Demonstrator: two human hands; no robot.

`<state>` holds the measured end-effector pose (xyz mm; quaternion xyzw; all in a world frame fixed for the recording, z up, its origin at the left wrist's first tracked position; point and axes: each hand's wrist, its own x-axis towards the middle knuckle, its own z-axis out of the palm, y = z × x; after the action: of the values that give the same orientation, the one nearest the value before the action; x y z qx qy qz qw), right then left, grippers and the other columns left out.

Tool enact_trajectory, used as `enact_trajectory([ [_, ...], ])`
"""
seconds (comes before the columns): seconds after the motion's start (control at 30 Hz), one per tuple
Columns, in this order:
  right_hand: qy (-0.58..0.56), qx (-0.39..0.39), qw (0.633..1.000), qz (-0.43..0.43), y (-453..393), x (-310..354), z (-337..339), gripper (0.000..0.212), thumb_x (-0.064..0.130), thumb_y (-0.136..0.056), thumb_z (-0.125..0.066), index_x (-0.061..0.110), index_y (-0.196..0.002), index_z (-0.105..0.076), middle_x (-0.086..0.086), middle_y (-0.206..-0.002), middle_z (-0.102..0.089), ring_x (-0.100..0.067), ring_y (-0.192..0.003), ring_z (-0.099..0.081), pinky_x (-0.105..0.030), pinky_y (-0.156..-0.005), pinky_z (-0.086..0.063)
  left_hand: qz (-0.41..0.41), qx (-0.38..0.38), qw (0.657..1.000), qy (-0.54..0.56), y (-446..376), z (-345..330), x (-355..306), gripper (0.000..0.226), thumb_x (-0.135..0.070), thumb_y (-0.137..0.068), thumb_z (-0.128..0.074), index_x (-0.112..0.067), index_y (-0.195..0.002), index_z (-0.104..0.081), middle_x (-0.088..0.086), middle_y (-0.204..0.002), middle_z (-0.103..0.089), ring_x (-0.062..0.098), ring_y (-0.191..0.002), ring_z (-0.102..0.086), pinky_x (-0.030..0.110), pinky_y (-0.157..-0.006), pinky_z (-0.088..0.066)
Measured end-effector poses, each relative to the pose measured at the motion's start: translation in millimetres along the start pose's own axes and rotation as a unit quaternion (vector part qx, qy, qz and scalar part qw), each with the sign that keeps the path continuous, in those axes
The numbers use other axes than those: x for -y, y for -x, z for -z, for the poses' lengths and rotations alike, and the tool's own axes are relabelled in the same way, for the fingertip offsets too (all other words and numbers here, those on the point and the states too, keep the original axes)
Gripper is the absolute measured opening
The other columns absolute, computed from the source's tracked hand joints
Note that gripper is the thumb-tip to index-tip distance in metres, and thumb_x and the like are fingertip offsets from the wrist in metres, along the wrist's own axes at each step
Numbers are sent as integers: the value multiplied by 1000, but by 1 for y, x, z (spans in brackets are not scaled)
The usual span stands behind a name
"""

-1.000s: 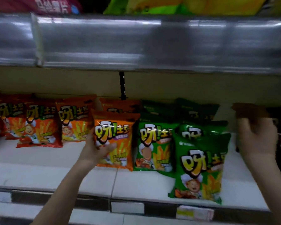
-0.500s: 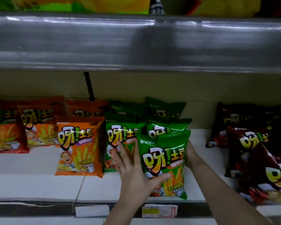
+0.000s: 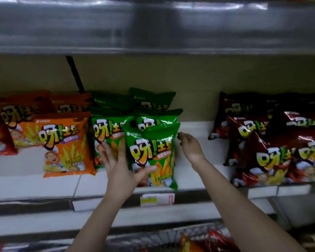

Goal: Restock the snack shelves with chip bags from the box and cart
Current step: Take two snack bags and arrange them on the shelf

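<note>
Head view, snack aisle, one white shelf (image 3: 35, 186) under a metal shelf front (image 3: 153, 28).

Labels: every bag carries the same large yellow lettering, "呀!土豆", with a cartoon chef and fries. Smaller print under the logo is too blurred to read. A price tag (image 3: 157, 199), white with a yellow patch, sits on the shelf lip below the green row; its figures are illegible.

Stock, left to right: red bags (image 3: 0, 139) at the far left edge; orange bags, with the front orange bag (image 3: 65, 146) standing upright; green bags (image 3: 109, 131) stacked in rows toward the back wall; a bare stretch of shelf; dark maroon bags (image 3: 273, 150) leaning in a loose pile at the right. A black bracket strip (image 3: 75, 73) runs down the back wall behind the orange and green rows. At the bottom edge, a wire cart (image 3: 153, 237) holds what appear to be more red and orange bags, only partly visible.

Task item: front green bag (image 3: 153, 151), upright at the shelf's front edge, ahead of the other green bags.

Hands: left hand (image 3: 120, 168) lies against the front green bag's left side, fingers spread up along the neighbouring green bag, thumb pressed across the bag's lower front. Right hand (image 3: 189, 146) is just beside the bag's right edge, fingers loosely curled, holding nothing; whether it touches the bag cannot be told.
</note>
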<state>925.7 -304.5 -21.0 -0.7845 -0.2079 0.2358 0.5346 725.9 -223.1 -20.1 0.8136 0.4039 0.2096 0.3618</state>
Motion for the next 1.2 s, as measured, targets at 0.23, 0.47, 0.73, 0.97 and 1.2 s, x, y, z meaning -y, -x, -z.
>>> enact_trajectory([
  [0.23, -37, 52, 994, 90, 119, -44, 54, 29, 2, -102, -41, 19, -95, -64, -2, -84, -69, -7, -70, -64, -19, -69, -53, -53, -105, 986, 116, 96, -22, -1, 51, -54, -88, -56, -18, -123, -51, 6, -135, -42, 18, -131, -40, 37, -108, -38],
  [0.47, 247, 137, 958, 40, 185, -173, 112, 19, 21, -100, -52, 14, -113, -64, 0, -96, -72, -13, -91, -69, -25, -79, -54, 22, 60, 989, 135, 183, -101, 14, 9, -18, -95, -57, -27, -96, -57, -6, -95, -62, 1, -87, -60, 14, -71, -45],
  [0.73, 556, 333, 756, -85, 203, -264, 129, 107, 67, -83, -58, 19, -156, 2, -12, -163, -7, -32, -150, -7, -50, -120, -11, 199, 422, 885, 15, 225, -213, 22, 45, -27, -93, -59, -12, -134, -47, 7, -124, -59, 25, -110, -60, 32, -94, -48],
  [0.97, 562, 339, 750, -78, 202, -274, 135, 110, 54, -79, -71, 24, -156, 2, -6, -162, -10, -38, -147, -13, -54, -116, -24, 256, 452, 854, -12, 240, -238, 32, 70, -29, -86, -71, -13, -144, -36, 11, -136, -55, 25, -118, -58, 37, -100, -48],
  [1.2, 489, 259, 833, -10, 222, -265, 138, 76, 42, -85, -69, 20, -147, -30, 0, -147, -40, -27, -135, -28, -37, -106, -37, 323, 441, 827, 134, 251, -252, 23, 96, -39, -74, -82, -16, -148, -25, 0, -138, -50, 24, -125, -51, 35, -99, -46],
])
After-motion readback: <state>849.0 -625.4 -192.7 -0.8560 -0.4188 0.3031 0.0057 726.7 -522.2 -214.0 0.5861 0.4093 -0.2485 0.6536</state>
